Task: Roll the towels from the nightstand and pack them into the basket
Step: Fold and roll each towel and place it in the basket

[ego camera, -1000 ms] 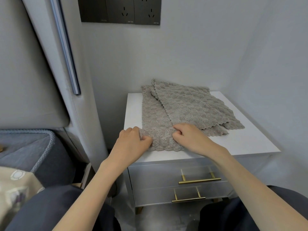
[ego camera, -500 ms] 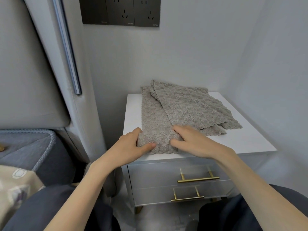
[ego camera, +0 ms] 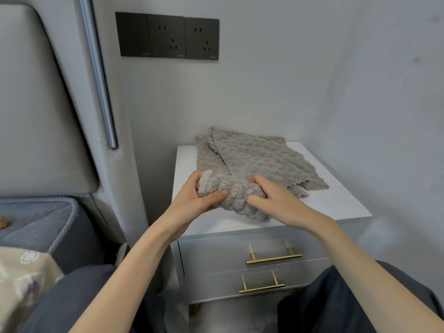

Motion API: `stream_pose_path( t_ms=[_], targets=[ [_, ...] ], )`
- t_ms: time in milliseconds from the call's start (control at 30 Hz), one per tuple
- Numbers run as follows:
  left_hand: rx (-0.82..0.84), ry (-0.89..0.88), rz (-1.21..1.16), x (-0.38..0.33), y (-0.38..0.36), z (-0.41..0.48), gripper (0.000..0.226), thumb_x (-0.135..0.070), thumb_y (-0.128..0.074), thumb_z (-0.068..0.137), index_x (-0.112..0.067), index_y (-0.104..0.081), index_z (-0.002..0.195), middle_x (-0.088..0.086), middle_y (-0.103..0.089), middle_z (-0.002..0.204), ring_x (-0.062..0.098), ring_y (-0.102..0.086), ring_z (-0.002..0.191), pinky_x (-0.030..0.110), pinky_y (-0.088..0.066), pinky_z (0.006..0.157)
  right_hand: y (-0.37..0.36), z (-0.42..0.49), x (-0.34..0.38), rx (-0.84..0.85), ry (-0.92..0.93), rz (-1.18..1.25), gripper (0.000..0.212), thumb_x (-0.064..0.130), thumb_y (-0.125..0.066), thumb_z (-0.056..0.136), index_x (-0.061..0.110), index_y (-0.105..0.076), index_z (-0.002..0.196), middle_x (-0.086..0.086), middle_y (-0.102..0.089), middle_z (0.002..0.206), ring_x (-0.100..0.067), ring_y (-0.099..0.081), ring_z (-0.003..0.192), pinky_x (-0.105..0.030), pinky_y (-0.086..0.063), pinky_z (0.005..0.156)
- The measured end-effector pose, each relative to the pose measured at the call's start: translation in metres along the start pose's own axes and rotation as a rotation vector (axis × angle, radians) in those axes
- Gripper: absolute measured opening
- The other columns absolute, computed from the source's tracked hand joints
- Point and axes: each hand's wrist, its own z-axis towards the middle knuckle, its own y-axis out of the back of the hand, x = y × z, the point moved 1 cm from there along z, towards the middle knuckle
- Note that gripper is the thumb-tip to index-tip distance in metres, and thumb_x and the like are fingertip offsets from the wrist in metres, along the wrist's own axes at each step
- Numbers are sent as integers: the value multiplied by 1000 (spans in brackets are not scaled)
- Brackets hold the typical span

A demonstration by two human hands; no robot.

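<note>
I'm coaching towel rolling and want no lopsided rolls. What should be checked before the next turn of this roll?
1. The left hand grips one end of the roll: ok.
2. The right hand grips the other end: ok.
3. The roll rests on the nightstand: ok, though near its front edge.
4. The unrolled length lies free ahead: not ok, the second towel overlaps it.
5. The basket is within reach: cannot tell, not in view.
</note>
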Motion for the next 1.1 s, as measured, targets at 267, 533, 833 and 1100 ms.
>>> stream_pose_path(
  t_ms=[267, 533, 833, 1100],
  targets=[
    [144, -64, -29, -29, -44, 1, 38, -3, -72, 78, -13, -52, 108, 0, -69, 95, 14, -68, 87, 24, -56, 74, 52, -45, 11, 66, -155, 124, 27, 50, -48, 75, 28, -38, 88, 5, -39, 81, -10, -39, 70, -27, -36, 64],
    [308, -161, 91, -63, -123, -6, 41, -4, -75, 76, -3, -52, 110, 5, -66, 96, 10, -67, 82, 19, -54, 68, 100, -111, 6, -112, -261, 196, 31, 45, -49, 70, 25, -37, 89, 8, -41, 82, -8, -36, 70, -21, -32, 57],
    [528, -177, 274, -55, -212, -35, 45, -28, -83, 68, -9, -57, 100, 7, -68, 92, 18, -67, 86, 35, -53, 85, 116, -220, -16, -293, -377, 250, 23, 38, -43, 73, 26, -37, 92, 25, -45, 63, -5, -37, 64, -16, -33, 53],
    [816, -200, 400, -24, -282, -80, 39, -38, -82, 68, -21, -62, 98, -10, -69, 84, 1, -64, 77, 12, -49, 66, 94, -330, -45, -283, -522, 302, 38, 39, -54, 75, 15, -38, 99, -2, -34, 86, -13, -36, 72, -24, -33, 58]
  ],
)
